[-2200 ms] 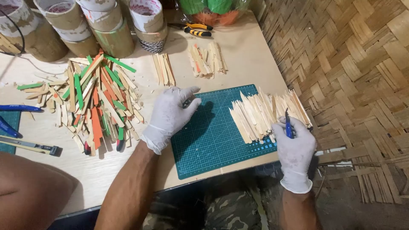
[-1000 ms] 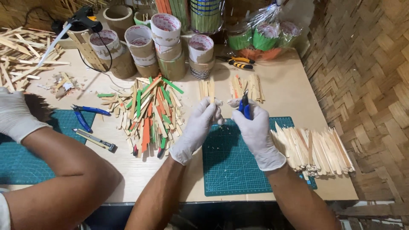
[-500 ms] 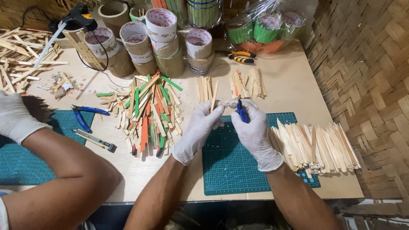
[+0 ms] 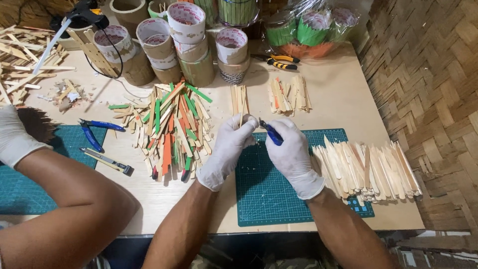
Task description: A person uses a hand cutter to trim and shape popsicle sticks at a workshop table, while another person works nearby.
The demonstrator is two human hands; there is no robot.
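A: At three o'clock on the green cutting mat (image 4: 279,199), a big pile of trimmed sticks (image 4: 368,172); at nine o'clock, the mixed coloured heap (image 4: 172,132) looks uncut.

B: And the hands?

A: Left hand (image 4: 226,149) pinches one wooden stick (image 4: 242,117) upright above the mat; right hand (image 4: 294,154) clenches blue-handled cutters (image 4: 271,133) against it.

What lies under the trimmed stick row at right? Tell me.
The green cutting mat reaches under the cut wooden sticks; the sticks' far end overhangs the table. The mat's covered part is hidden.

Single head camera looks steeply down, fairly close, over the worktable (image 4: 343,99).
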